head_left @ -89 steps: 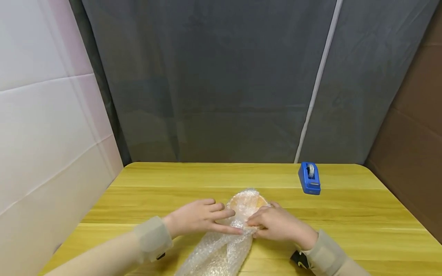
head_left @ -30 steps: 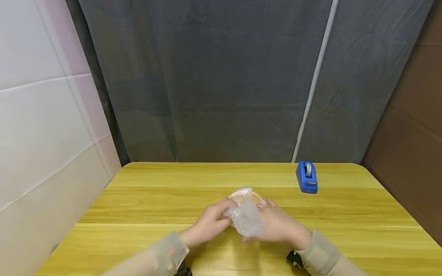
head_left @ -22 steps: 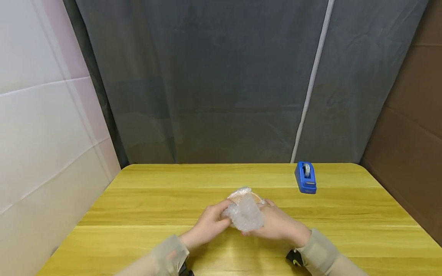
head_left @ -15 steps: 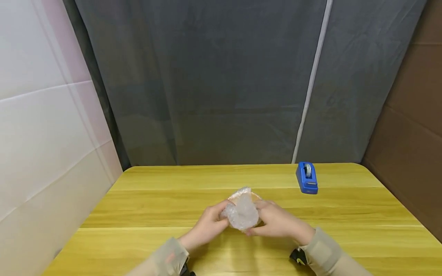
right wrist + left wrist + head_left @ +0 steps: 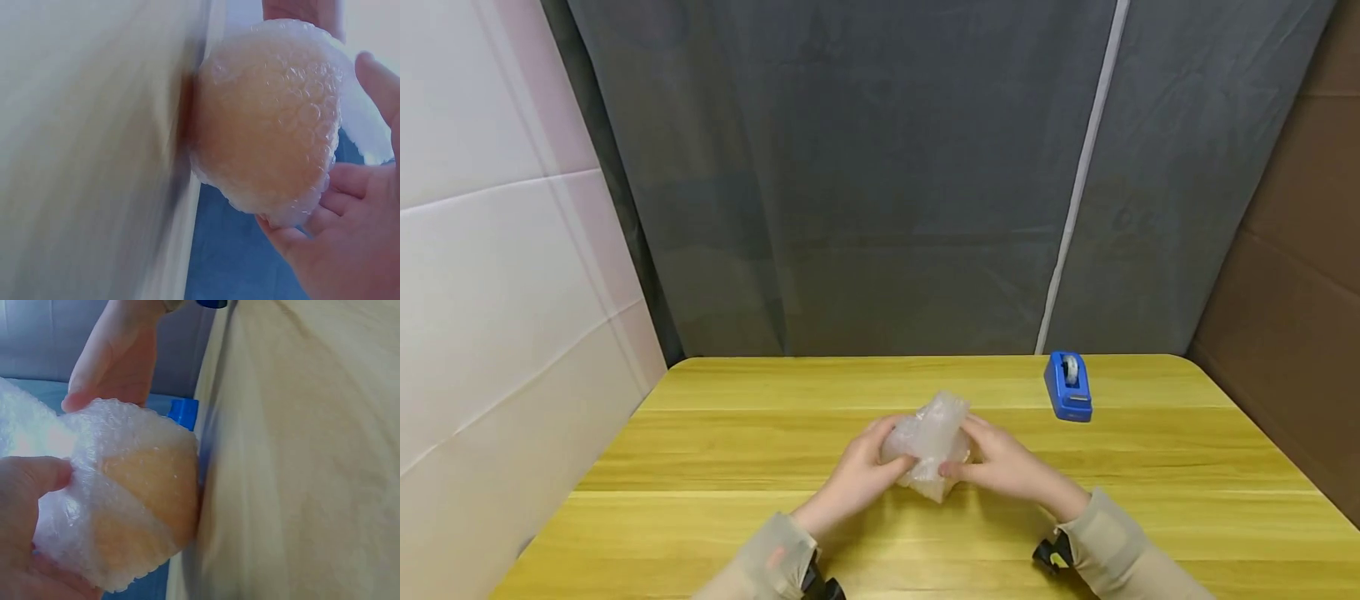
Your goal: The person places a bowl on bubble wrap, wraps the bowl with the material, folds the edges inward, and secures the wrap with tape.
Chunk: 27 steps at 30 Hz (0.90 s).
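Observation:
A rounded orange object (image 5: 150, 487), its exact kind blurred by the layers, is wrapped in clear bubble wrap (image 5: 928, 442) on the table. In the head view, a loose end of the wrap sticks up over the top and covers the orange. My left hand (image 5: 859, 477) holds the bundle's left side, thumb on the wrap. From the other side my right hand (image 5: 1011, 467) holds it, thumb at the near edge in the head view. The right wrist view shows the right fingers (image 5: 344, 200) curled against the bundle (image 5: 269, 119). Fingers behind the bundle are hidden in the head view.
A blue tape dispenser (image 5: 1069, 387) with a roll of clear tape stands at the back right of the wooden table (image 5: 760, 425). Dark grey cloth (image 5: 865, 183) hangs behind, a white panel (image 5: 512, 250) stands left, a brown one (image 5: 1292, 250) right.
The long wrap tail that lay toward me is folded up over the orange object, and its end now points away. Both hands have closed in on the bundle's sides. The dispenser stays put.

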Tool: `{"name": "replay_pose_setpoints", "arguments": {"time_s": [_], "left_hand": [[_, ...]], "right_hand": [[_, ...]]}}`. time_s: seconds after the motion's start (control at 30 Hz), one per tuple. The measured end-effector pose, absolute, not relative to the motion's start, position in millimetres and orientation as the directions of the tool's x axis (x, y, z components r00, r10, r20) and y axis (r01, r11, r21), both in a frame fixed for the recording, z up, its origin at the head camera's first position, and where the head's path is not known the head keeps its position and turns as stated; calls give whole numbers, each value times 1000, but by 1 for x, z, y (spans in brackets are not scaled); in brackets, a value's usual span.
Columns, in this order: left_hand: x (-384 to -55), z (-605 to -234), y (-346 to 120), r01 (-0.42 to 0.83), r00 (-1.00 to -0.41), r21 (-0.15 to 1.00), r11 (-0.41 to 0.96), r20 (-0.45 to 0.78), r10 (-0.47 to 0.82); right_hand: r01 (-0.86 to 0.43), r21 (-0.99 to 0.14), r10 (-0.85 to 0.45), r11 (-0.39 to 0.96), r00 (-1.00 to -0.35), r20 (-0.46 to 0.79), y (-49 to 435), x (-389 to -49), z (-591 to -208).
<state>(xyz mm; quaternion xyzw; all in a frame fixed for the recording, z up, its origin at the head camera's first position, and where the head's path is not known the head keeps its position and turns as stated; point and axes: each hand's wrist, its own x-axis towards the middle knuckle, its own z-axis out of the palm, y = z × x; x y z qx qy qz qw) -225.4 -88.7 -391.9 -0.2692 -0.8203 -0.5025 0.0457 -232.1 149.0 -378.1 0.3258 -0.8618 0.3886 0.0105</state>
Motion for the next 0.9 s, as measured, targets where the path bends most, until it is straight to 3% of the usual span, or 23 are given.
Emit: {"name": "replay_pose_setpoints", "arguments": {"time_s": [0.3,0.4,0.63,0.77,0.9], "left_hand": [[-225,-389,-83,543,-838,747,383,455,300],[-224,-388,-79,586,-809,687,431,527,260],[-223,-387,-76,710,-632,371,598,711,309],[-220,-387,-76,770,-532,228,596,745,402],[-217,-385,-76,799,-479,140,584,736,479]], "right_hand": [[-488,-727,-445,483,-852,276,147,-232,-381],[-477,-725,-425,496,-862,277,147,-233,-382],[-498,-700,-421,512,-856,301,147,-235,-384],[-518,-692,-436,503,-843,315,146,-236,-385],[-519,-693,-437,501,-843,315,145,-236,-386]]}}
